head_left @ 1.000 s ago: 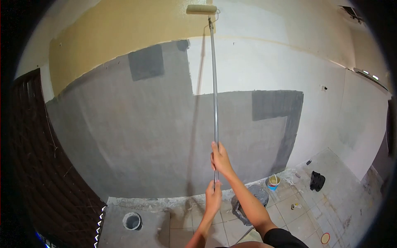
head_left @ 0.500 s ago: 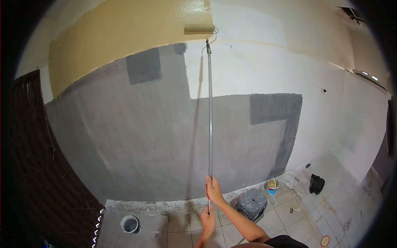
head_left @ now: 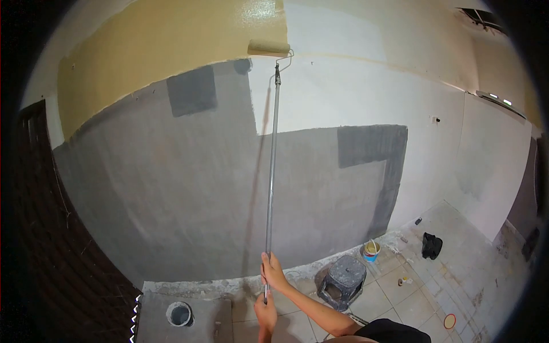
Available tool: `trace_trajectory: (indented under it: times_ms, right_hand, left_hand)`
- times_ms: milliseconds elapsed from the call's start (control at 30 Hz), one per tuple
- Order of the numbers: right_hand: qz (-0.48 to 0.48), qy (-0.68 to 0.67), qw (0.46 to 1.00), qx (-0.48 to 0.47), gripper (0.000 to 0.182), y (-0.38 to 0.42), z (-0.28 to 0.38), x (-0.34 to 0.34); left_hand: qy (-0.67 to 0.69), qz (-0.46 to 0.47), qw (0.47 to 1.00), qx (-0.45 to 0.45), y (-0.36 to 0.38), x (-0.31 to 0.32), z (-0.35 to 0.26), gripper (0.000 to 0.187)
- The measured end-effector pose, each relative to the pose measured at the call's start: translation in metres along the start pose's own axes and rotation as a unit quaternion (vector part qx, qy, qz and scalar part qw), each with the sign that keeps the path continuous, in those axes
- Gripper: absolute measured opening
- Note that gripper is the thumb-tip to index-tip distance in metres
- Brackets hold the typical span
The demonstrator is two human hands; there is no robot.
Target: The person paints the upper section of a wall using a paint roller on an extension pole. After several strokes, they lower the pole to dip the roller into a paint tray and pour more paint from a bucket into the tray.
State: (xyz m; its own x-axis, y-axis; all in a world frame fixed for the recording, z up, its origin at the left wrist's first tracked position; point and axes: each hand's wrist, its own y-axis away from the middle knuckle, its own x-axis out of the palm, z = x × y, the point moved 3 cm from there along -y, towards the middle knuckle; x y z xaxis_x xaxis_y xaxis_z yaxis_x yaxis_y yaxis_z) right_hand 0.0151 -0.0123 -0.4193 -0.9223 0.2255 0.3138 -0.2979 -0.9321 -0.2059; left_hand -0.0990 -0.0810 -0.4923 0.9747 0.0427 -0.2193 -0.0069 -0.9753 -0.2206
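A long metal extension pole (head_left: 272, 171) rises in front of the wall, and both my hands are wrapped round its lower part. My right hand (head_left: 273, 271) grips it higher up. Just below, my left hand (head_left: 265, 311) is closed around the bottom end. At the top, a paint roller (head_left: 269, 48) on a wire frame lies level against the wall, at the lower edge of the yellow paint (head_left: 171, 40). White wall (head_left: 354, 74) adjoins the yellow area on the right, with grey wall (head_left: 200, 188) beneath.
On the floor stand a bucket (head_left: 180, 314) at left, a paint-spattered stool (head_left: 345, 280) and a small paint can (head_left: 372, 250) at right. A black bag (head_left: 432, 246) and a round lid (head_left: 450, 321) lie farther right. A dark corrugated door (head_left: 63, 240) borders the left.
The roller has moved down the wall to the lower border of the yellow paint. Both hands and the pole have shifted left and slightly down in view; the pole now leans a little.
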Motion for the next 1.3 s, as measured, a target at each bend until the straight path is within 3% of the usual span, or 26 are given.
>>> trace_trajectory:
  times_ms: [367, 667, 833, 1067, 1300]
  right_hand:
    - [0.025, -0.052, 0.998, -0.018, 0.037, -0.014, 0.005, 0.093]
    - [-0.017, -0.017, 0.997, -0.070, 0.038, -0.025, 0.094, 0.116]
    - [-0.013, -0.028, 0.998, -0.048, 0.035, -0.016, 0.073, 0.119]
    - [0.002, -0.050, 0.998, -0.039, 0.038, -0.004, 0.040, 0.148]
    - [0.019, -0.075, 0.997, -0.028, 0.035, 0.001, 0.045, 0.170]
  left_hand:
    - [-0.072, 0.006, 0.997, 0.021, -0.035, -0.108, -0.040, 0.042]
    - [-0.005, 0.073, 0.997, 0.036, -0.049, -0.127, -0.113, 0.040]
    - [-0.013, 0.089, 0.996, 0.024, -0.041, -0.135, -0.101, 0.041]
    - [-0.047, 0.025, 0.998, 0.032, -0.040, -0.165, -0.073, 0.040]
    - [-0.078, 0.008, 0.997, 0.021, -0.035, -0.191, -0.088, 0.040]
